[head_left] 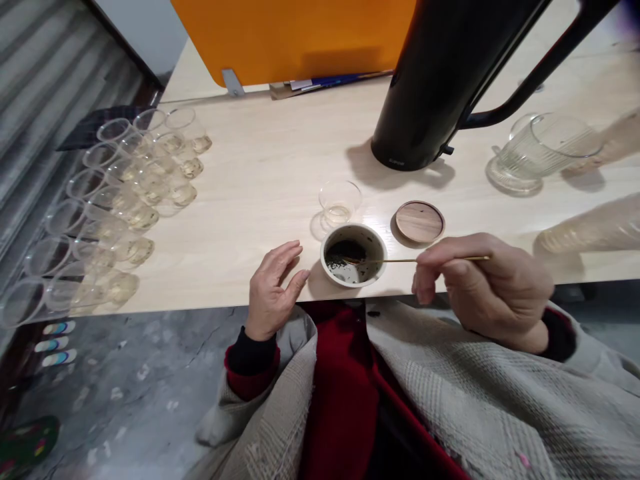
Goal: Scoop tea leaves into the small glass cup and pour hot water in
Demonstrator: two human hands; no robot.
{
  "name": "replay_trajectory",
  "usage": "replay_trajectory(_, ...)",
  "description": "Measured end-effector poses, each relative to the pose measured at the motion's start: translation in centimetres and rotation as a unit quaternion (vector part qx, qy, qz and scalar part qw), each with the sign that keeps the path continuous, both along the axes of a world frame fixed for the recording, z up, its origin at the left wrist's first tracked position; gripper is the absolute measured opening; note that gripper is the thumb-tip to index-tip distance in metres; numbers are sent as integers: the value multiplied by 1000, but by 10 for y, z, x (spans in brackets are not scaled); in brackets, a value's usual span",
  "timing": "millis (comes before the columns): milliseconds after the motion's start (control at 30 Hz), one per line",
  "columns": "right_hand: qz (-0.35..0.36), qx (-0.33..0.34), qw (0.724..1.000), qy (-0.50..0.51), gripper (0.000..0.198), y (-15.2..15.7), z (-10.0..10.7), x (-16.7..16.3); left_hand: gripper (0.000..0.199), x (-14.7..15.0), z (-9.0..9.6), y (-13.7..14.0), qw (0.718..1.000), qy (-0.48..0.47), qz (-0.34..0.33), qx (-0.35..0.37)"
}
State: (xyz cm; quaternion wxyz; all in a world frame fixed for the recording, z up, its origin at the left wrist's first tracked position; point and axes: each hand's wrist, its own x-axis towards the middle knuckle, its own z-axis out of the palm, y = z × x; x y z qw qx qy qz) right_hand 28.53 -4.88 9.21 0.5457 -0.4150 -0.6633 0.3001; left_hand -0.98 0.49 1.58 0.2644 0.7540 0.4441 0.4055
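Observation:
A pale round canister (384,257) stands at the table's front edge with dark loose tea leaves (345,252) inside. My right hand (487,287) pinches the thin gold handle of a small spoon (400,261), whose bowl dips into the canister. Left of the canister, my left hand (275,283) rests near the table edge, its fingers apart and holding nothing. Just behind the canister sits a clear plastic cup (340,197). A round wooden lid (420,221) lies on the table to the right.
Rows of clear cups (120,213) with a little in their bottoms line the left end. A tall black kettle (430,87) stands behind, beside an orange divider (300,40). On the right are a ribbed glass pitcher (545,150) and a stack of plastic cups (595,227).

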Motion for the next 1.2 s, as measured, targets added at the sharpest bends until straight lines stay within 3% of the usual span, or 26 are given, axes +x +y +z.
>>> replay_trajectory(100, 33, 3, 999, -38, 17, 6, 8, -7, 33, 0, -1, 0, 1000, -5, -1, 3)
replay_trajectory(333, 18, 31, 988, -151, 17, 12, 15, -3, 32, 0, 1, -1, 1000, 0, 1, 3)
replay_trajectory(567, 24, 74, 984, -160, 17, 13, 18, 1, 34, 0, 0, -1, 1000, 1, 1, -8)
replay_trajectory(700, 7, 97, 959, -265, 14, 11, 28, 1, 34, 0, 1, -1, 1000, 1, 1, -7)
replay_trajectory(867, 77, 152, 924, -342, 15, 15, 34, 6, 33, 0, 1, -1, 1000, 3, -1, -7)
replay_trajectory(1000, 141, 114, 921, -346, 16, 19, 34, 7, 34, 0, 1, -1, 1000, 10, 5, -13)
replay_trajectory(1200, 152, 107, 915, -359, 18, 22, 32, 5, 34, 0, 3, -1, 1000, 10, 4, -11)
